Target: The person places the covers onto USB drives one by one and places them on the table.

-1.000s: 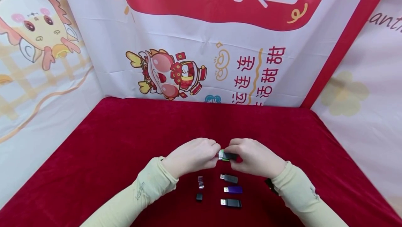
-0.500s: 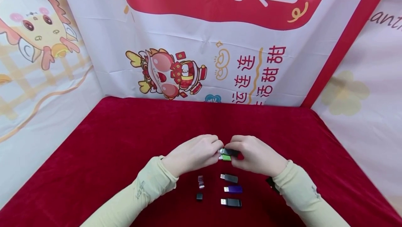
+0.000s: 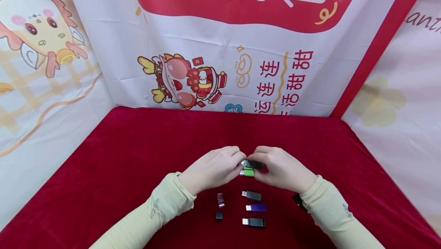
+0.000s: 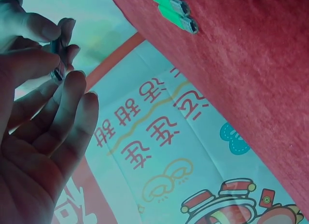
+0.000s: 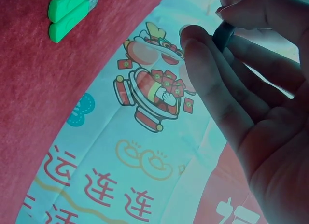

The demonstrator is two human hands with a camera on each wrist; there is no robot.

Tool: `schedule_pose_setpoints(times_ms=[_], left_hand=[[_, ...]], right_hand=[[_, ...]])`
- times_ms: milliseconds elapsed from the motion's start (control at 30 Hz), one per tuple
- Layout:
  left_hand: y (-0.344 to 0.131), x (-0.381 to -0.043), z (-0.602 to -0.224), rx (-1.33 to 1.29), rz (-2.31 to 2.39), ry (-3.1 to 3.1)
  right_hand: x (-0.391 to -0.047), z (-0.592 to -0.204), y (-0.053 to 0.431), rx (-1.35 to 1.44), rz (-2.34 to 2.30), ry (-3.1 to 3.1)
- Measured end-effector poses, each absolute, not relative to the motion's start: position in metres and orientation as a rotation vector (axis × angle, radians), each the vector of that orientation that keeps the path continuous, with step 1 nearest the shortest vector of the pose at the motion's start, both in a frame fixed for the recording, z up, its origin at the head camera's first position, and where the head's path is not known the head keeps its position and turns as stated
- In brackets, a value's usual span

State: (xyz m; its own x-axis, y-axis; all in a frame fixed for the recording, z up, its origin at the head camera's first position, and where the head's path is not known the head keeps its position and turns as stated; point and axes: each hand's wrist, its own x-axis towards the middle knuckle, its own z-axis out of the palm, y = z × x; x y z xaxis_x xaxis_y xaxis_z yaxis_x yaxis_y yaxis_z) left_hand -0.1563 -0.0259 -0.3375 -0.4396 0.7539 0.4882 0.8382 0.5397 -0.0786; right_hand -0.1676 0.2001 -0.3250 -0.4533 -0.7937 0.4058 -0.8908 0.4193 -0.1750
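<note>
In the head view my right hand (image 3: 280,168) pinches the body of a black USB flash drive (image 3: 254,164), raised above the cloth. At its metal plug end, my left hand (image 3: 213,168) pinches with thumb and fingers; its fingertips partly hide that end. The left wrist view shows the dark drive (image 4: 59,55) between the fingertips of both hands. In the right wrist view its dark body (image 5: 223,35) is held between thumb and fingers. Below the hands, two green flash drives (image 5: 72,19) lie side by side on the red cloth.
Nearer the person lie a grey flash drive (image 3: 253,196), a purple one (image 3: 258,207) and a black one (image 3: 256,222). To their left are small clear caps (image 3: 220,199) and a black cap (image 3: 219,215). A dark object (image 3: 299,202) is partly hidden by the right sleeve.
Both hands have risen slightly away from the person with the black flash drive, uncovering more of the green drives beneath. The things on the cloth have stayed put.
</note>
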Motion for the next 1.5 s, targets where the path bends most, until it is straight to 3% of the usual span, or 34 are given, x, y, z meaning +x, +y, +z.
schedule_pose_setpoints(times_ms=[1500], left_hand=[[-0.0247,-0.1512,-0.3335,-1.258,-0.325,-2.321]], right_hand=[[-0.1705,-0.3255,0.2019,1.414,0.648,-2.31]])
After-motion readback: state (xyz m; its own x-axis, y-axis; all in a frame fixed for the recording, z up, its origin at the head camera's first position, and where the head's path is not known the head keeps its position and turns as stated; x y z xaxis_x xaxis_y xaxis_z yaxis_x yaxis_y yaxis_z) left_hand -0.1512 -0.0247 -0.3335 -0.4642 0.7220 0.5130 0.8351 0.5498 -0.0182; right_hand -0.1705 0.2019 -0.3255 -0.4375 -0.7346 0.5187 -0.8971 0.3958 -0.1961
